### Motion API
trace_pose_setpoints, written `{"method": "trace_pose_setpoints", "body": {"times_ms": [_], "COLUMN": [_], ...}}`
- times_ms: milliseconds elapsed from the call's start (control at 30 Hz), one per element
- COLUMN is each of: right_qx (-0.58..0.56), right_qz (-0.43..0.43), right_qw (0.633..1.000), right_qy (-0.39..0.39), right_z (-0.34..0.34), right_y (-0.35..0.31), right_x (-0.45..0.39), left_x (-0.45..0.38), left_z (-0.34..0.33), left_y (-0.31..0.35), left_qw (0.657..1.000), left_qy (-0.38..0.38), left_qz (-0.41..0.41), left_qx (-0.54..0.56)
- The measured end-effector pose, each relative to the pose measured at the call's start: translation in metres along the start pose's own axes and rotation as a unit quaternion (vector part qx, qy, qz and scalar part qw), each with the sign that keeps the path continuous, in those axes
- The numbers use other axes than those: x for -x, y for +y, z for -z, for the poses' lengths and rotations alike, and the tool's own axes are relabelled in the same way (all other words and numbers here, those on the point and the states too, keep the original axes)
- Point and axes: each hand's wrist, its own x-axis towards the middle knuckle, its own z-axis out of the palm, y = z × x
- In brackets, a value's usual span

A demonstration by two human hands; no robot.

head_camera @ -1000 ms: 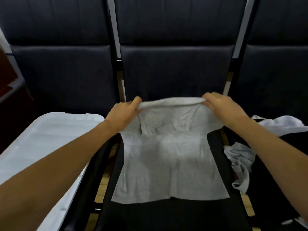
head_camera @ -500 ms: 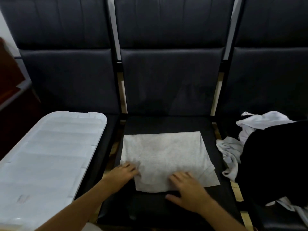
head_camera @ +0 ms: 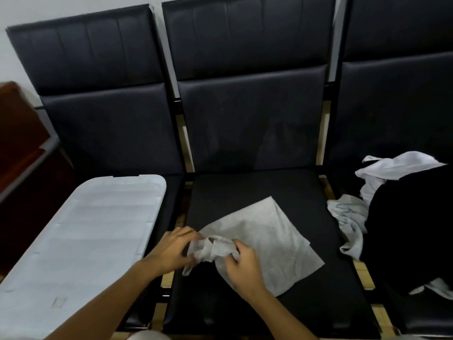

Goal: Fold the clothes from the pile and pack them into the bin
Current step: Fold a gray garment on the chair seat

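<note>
Since 0.5 s ago the folded shirt (head_camera: 264, 241) has skewed on the seat (head_camera: 245, 190) as left hand (head_camera: 171, 249) and right hand (head_camera: 242, 266) bunch and grasp its near corner, seemingly to lift it toward the bin (head_camera: 81, 241) left of the seat.

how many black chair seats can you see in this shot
3: the middle seat under the grey garment, the left seat mostly hidden by the white bin lid, the right seat under the clothes pile.

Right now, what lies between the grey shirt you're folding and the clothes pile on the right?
In the head view, only bare black seat cushion and the gap between the chairs separate the grey shirt from the clothes pile. Nothing else sits there.
</note>
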Motion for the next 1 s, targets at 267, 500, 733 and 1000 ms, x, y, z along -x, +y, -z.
{"method": "trace_pose_setpoints", "body": {"times_ms": [267,500,733,1000], "right_qx": [-0.196,0.014,0.015,-0.155], "right_qz": [-0.138,-0.256,-0.165,-0.053], "right_qw": [0.952,0.964,0.983,0.982], "right_qy": [0.188,0.072,0.075,-0.089], "right_z": [0.101,0.147,0.147,0.126], "right_y": [0.041,0.110,0.111,0.049], "right_x": [-0.017,-0.025,-0.024,0.006], "left_x": [-0.110,-0.132,-0.173,-0.129], "left_z": [0.017,-0.022,-0.035,-0.003], "left_y": [0.075,0.096,0.110,0.082], "left_qw": [0.975,0.982,0.993,0.890], "left_qy": [0.015,-0.146,-0.057,0.069], "left_qz": [0.036,0.017,-0.018,0.079], "left_qx": [0.218,0.118,0.103,0.443]}}
